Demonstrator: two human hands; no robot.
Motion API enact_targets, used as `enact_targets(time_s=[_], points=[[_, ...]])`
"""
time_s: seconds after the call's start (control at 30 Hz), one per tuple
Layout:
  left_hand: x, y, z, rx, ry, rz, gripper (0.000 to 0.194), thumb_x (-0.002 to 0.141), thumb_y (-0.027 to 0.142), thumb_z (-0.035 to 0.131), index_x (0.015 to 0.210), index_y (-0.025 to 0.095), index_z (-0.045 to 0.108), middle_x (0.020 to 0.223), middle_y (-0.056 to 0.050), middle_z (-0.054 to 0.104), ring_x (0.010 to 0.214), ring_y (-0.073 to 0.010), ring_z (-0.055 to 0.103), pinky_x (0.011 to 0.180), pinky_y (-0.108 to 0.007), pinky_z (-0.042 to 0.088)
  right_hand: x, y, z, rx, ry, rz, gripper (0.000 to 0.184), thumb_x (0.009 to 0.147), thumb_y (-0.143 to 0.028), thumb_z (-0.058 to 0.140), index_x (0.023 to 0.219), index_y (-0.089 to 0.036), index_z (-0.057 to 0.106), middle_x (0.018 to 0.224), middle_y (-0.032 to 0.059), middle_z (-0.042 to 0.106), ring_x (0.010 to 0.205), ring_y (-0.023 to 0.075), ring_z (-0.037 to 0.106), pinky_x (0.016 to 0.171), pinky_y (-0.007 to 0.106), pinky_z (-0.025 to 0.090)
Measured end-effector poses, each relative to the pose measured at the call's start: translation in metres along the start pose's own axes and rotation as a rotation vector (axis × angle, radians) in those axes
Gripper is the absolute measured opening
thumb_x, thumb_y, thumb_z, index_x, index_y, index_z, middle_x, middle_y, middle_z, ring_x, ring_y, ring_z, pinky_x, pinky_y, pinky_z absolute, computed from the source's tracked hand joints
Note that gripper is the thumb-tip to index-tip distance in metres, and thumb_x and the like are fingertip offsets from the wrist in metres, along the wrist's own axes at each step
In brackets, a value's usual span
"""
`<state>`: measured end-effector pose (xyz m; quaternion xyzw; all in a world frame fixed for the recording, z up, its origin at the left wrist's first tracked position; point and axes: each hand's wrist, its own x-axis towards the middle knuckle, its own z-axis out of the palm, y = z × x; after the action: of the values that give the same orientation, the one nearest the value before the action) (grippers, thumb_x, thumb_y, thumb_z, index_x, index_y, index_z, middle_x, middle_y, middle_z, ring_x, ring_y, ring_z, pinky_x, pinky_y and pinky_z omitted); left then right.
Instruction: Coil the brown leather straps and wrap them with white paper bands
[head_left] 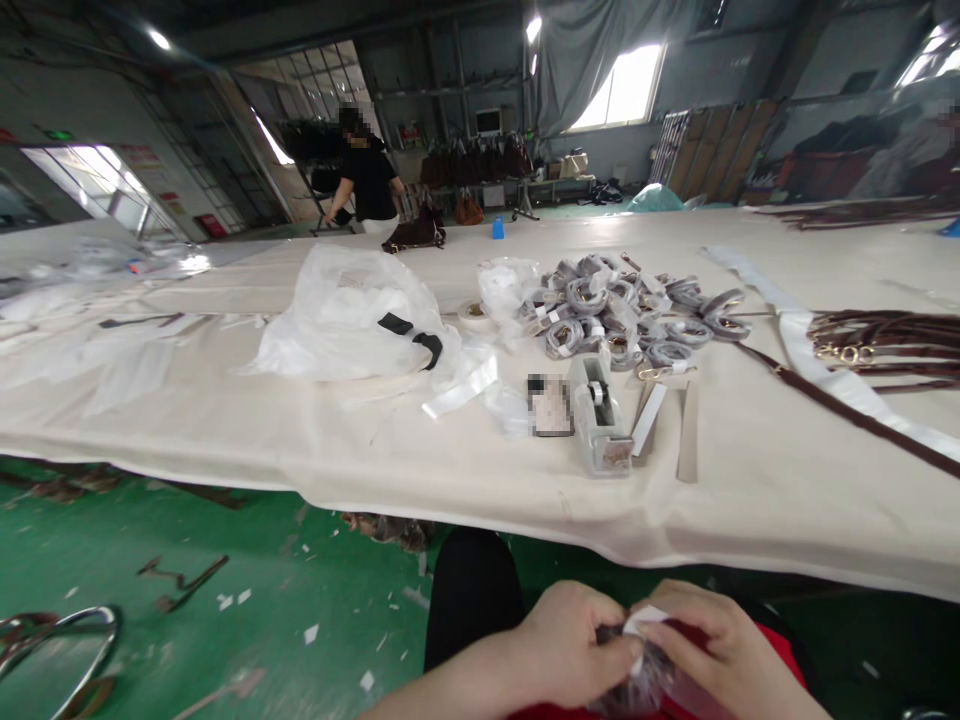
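Below table [450, 470], hands pinching wrapped strap [637, 670]

Single head view, seated low, facing forward over near edge of table [450, 470]; hands close below, far wall distant.

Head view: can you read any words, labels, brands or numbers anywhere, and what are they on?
None can be read.
Red signs on the far left wall: too blurred.
Green sign above them: too small.
Tape dispenser on the table: no readable marking.
Wrapped bundle between the left hand and right hand: no print visible.
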<state>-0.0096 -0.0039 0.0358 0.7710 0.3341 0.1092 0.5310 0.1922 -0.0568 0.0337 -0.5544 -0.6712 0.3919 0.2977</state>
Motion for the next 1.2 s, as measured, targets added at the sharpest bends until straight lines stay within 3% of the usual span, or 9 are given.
enact_targets(time_s=[0.13,0.37,0.63,0.9,1.07,1.2], points=[[-0.003,-0.003,0.004,0.01,-0.02,-0.063,0.036,0.081,0.035,0.058,0.053,0.016,0.047,0.049,0.007,0.025,0.048,-0.0065,0.031,0.044,-0.022,0.018,0.004,-0.001,-0.001,0.009,-0.087,0.127,0.016,0.085,-0.027,0.065,0.076,-0.02,0.076,0.076,0.003,0.077,0.073,0.0191,0.07,0.071,0.026,0.053],[-0.003,-0.005,0.007,0.043,-0.039,-0.092,0.035,0.08,0.038,0.059,0.054,0.017,0.049,0.048,0.007,0.029,0.047,-0.0063,0.032,0.043,-0.021,0.019,0.01,0.001,0.001,0.126,-0.139,0.22,0.011,0.079,-0.023,0.067,0.072,-0.017,0.073,0.072,0.0025,0.076,0.07,0.0184,0.069,0.069,0.025,0.052],[-0.001,-0.003,0.004,0.064,-0.084,-0.148,0.03,0.079,0.038,0.059,0.058,0.017,0.056,0.049,0.007,0.033,0.049,-0.0075,0.035,0.044,-0.021,0.023,0.011,0.019,-0.004,0.184,-0.235,0.205,0.013,0.08,-0.024,0.068,0.074,-0.016,0.076,0.073,0.0031,0.076,0.069,0.0188,0.068,0.067,0.025,0.051],[0.0,-0.008,0.006,0.056,-0.088,-0.182,0.026,0.079,0.037,0.057,0.064,0.017,0.062,0.05,0.006,0.038,0.052,-0.0087,0.041,0.045,-0.02,0.026,0.009,0.036,0.008,0.312,-0.19,0.283,0.022,0.08,-0.035,0.072,0.073,-0.014,0.077,0.069,0.0047,0.076,0.061,0.0173,0.065,0.059,0.024,0.048],[-0.001,-0.008,0.005,0.053,-0.116,-0.181,0.025,0.08,0.036,0.057,0.067,0.016,0.066,0.051,0.006,0.04,0.053,-0.009,0.043,0.046,-0.019,0.026,0.01,0.034,0.005,0.353,-0.247,0.252,0.027,0.078,-0.04,0.075,0.075,-0.014,0.079,0.072,0.0054,0.077,0.064,0.0183,0.066,0.062,0.025,0.05],[0.0,-0.01,0.005,0.033,-0.122,-0.195,0.024,0.079,0.034,0.057,0.069,0.016,0.069,0.051,0.004,0.046,0.054,-0.0105,0.048,0.047,-0.019,0.029,0.009,0.037,0.009,0.357,-0.181,0.268,0.024,0.076,-0.038,0.077,0.073,-0.014,0.078,0.069,0.0035,0.076,0.064,0.0182,0.066,0.063,0.025,0.05]])
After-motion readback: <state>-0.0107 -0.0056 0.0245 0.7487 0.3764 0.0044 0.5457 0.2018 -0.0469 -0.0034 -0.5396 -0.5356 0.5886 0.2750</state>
